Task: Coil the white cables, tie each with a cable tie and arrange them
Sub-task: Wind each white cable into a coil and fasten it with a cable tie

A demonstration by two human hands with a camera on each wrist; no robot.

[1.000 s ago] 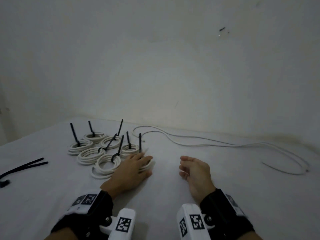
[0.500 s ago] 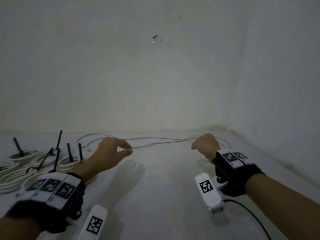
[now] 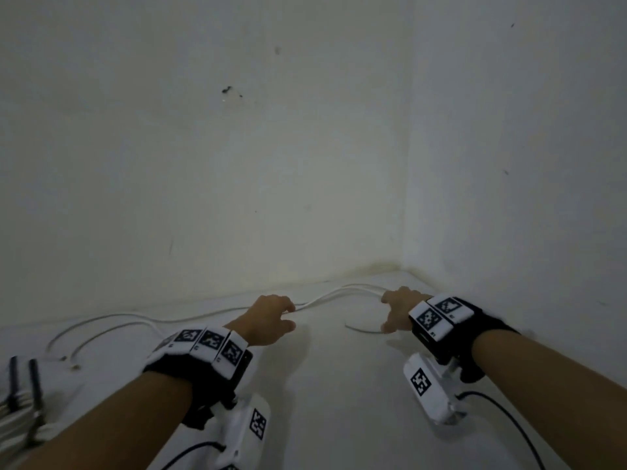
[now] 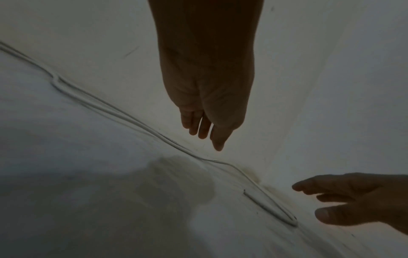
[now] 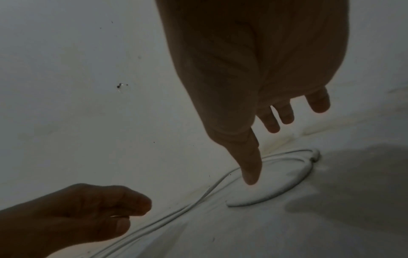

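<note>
A long loose white cable (image 3: 190, 317) lies doubled along the foot of the wall and ends in a loop (image 3: 361, 329) near the corner. My left hand (image 3: 273, 317) hovers just over the middle of this cable (image 4: 123, 111), fingers loosely bent, with nothing in it. Over the loop (image 5: 293, 181) my right hand (image 3: 398, 308) is spread, its thumb (image 5: 250, 171) pointing down close to the cable; it holds nothing. Several coiled white cables (image 3: 17, 418) with upright black ties (image 3: 34, 378) lie at the far left edge.
The white-covered table (image 3: 339, 385) meets two walls in a corner (image 3: 403, 266) just beyond my right hand. Black wires (image 3: 502, 415) trail from the wrist cameras across the near surface.
My view has swung right, away from the coils. Both hands have reached forward to the loose cable by the wall, the left leaving the coiled pile, the right arriving over the loop.
</note>
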